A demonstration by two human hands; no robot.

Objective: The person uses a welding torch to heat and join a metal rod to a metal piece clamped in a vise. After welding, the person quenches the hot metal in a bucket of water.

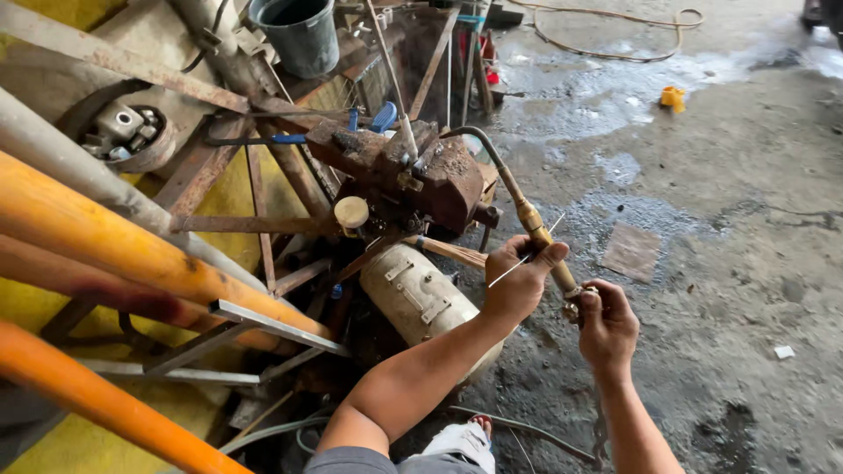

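Brass-bodied torch point(536, 230) takes centre frame, gripped in both of a worker's bare hands above a wet concrete floor point(746, 263), its curved neck arching left and far so that the tip sits close to a rusted bench vise point(413, 171). The left hand point(520, 279) wraps around the middle of the handle, apparently to steady it, and also pinches a thin filler rod point(525, 254) that slants across the knuckles, kept ready within reach of the flame end. The right hand point(606, 323) closes on the valve end nearest the body (whether the fingers are turning a knob cannot be made out), where the hose point(527, 432) trails off toward the near edge. The vise stands on a frame of rusty angle iron point(211, 167), a height that puts clamped work level with the torch tip. Beneath it lies a pale cylindrical tank point(417, 298) on its side. Orange-painted pipes point(114, 246) cross the near left, a grey bucket point(299, 33) stands at the far left, and a small yellow container point(673, 97) sits far off on the floor to the right.
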